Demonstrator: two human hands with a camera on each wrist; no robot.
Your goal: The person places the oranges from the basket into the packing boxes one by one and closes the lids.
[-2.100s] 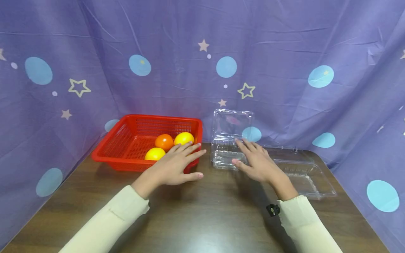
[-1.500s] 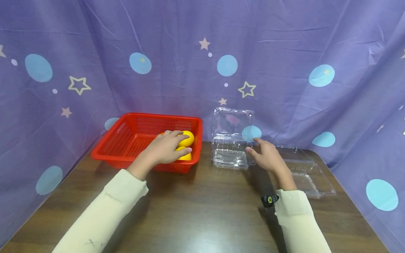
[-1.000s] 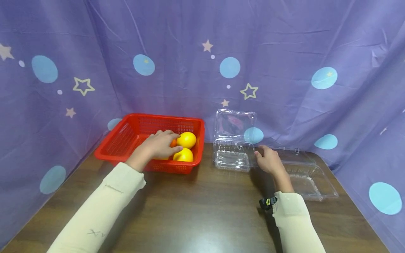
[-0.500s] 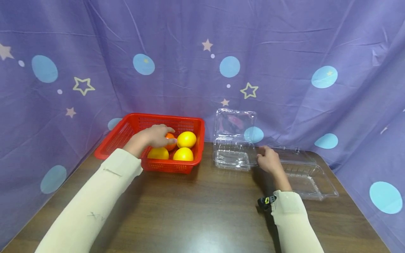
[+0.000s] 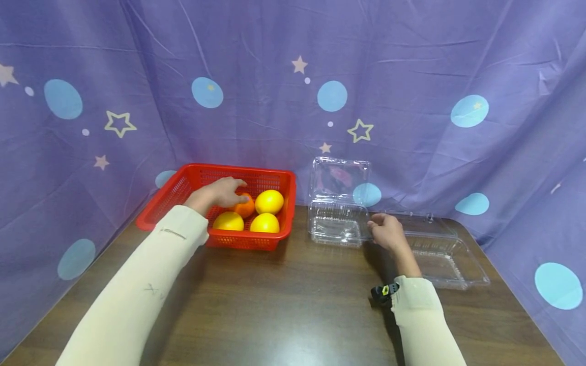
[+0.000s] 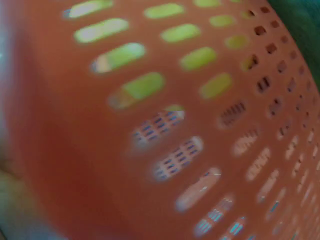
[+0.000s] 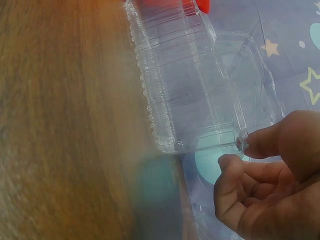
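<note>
Pinching the clear container (image 5: 336, 230), the right hand (image 5: 389, 232) risked tipping it with any tug; the left hand (image 5: 221, 192), grip unclear, could fumble the round orange fruit (image 5: 244, 208) in the red basket (image 5: 242, 241).

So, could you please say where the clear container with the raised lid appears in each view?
Head: the clear container stands just right of centre, between the red basket and right hand.
Left wrist: cannot be made out; red basket fills most of the picture.
Right wrist: upper middle, right hand at a rim corner.
Shared landmark: the red basket, at top edge in right wrist.
</note>
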